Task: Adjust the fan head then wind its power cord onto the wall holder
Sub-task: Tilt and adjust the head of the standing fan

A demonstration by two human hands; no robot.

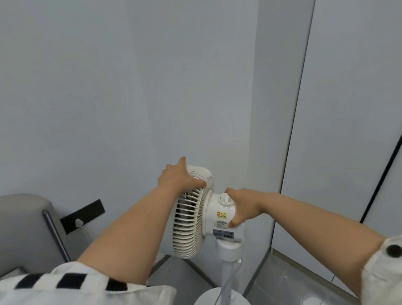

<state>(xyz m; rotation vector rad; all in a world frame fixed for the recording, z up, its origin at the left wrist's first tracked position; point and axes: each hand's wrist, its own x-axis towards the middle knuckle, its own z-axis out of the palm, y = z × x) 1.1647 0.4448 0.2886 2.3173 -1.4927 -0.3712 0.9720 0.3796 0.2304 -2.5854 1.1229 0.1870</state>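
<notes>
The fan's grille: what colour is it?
The fan grille is off-white, cream-tinged; the head view shows it best.

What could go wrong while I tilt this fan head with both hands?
The left hand grips the grille while the plug appears seated in the wall socket: fingers could slip between the ribs. The right hand holds the motor housing atop a slim pole, so the stand might tip. The cord hanging from the plug may snag.
</notes>
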